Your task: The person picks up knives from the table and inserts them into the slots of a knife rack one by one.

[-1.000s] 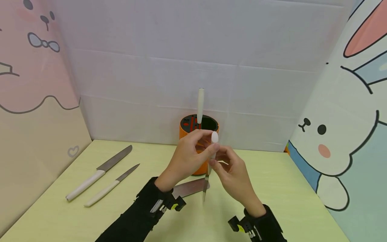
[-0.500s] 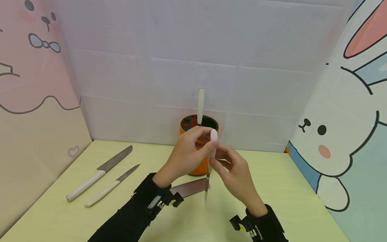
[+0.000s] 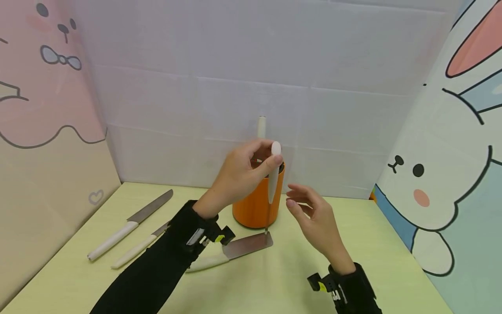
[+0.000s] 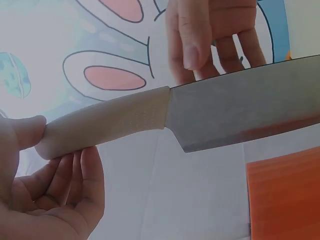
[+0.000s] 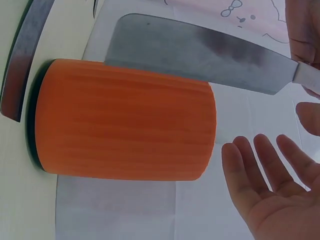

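Note:
My left hand point(image 3: 239, 176) pinches the pale handle of a kitchen knife point(image 3: 273, 185) near its end, thumb on one side and fingers on the other. Its broad blade point(image 4: 240, 105) hangs point down in front of the orange knife block point(image 3: 251, 207). To the right, my right hand point(image 3: 319, 222) is apart from the knife, its fingers loosely extended with nothing in them. A second white handle point(image 3: 262, 126) stands up from the block, whose top is largely hidden by my left hand. In the right wrist view, the blade overlaps the block's side point(image 5: 125, 125).
A broad-bladed knife point(image 3: 249, 245) lies on the table before the block, its handle partly behind my left sleeve. Two more knives lie at the left, a larger one point(image 3: 150, 207) and a smaller one point(image 3: 133, 252). A pale wall sheet point(image 3: 188, 100) stands close behind the block.
My right hand has let go of the knife and moved right and slightly down. My left hand has lifted the knife higher, uncovering more of the block and the knife lying before it.

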A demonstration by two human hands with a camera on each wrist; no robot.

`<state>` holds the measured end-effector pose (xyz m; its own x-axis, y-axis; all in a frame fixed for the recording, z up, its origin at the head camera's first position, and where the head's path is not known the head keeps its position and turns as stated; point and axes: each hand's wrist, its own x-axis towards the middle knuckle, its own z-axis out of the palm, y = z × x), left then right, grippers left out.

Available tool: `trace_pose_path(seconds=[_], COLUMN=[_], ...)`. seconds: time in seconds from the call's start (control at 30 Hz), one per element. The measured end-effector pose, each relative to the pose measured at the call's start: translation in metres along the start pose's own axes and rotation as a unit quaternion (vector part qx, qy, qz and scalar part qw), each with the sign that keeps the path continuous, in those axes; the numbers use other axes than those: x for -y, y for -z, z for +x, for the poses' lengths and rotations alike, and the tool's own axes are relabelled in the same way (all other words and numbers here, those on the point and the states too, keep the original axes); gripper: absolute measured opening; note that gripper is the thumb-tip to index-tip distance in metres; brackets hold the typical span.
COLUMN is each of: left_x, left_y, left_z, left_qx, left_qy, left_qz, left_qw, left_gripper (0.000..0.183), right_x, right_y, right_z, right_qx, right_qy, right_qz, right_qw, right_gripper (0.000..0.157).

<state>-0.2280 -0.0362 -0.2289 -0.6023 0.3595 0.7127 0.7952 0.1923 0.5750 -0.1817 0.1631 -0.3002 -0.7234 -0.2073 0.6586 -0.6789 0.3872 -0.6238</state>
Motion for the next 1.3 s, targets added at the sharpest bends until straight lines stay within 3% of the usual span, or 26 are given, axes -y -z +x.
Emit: trace_pose_path(seconds=[0.1,0.4,0.63,0.77,0.97,1.3], left_x=[-0.004,-0.021,-0.063,-0.077,-0.083,-0.085], left_y=[0.005,0.025,0.038,0.044,0.05,0.059], left_z=[0.008,0.037,0.049,0.056,0.069,0.084], left_qx=[0.003,0.0,0.007,0.008,0.003,-0.014], left_qy=[0.001,0.0,0.005,0.008,0.009,0.004], left_qz=[0.002,0.035,0.043,0.048,0.043,0.037], left_qw=[1.0,0.9994,0.999,0.9988,0.999,0.9992], left_gripper=[0.028,0.025,0.022,0.022,0.023,0.024], right_x=[-0.005,-0.056,-0.069,-0.074,-0.079,-0.082], right_y=[0.001,-0.003,-0.003,-0.004,-0.005,-0.005], right_z=[0.0,-0.005,-0.009,-0.011,-0.013,-0.013], right_qx=[-0.002,0.012,0.022,0.03,0.033,0.037], right_qy=[0.0,-0.007,-0.026,-0.034,-0.055,-0.051], right_qz=[-0.012,-0.035,-0.057,-0.069,-0.074,-0.076], right_qw=[1.0,0.999,0.998,0.997,0.995,0.995], right_gripper=[0.034,0.036,0.035,0.036,0.037,0.037])
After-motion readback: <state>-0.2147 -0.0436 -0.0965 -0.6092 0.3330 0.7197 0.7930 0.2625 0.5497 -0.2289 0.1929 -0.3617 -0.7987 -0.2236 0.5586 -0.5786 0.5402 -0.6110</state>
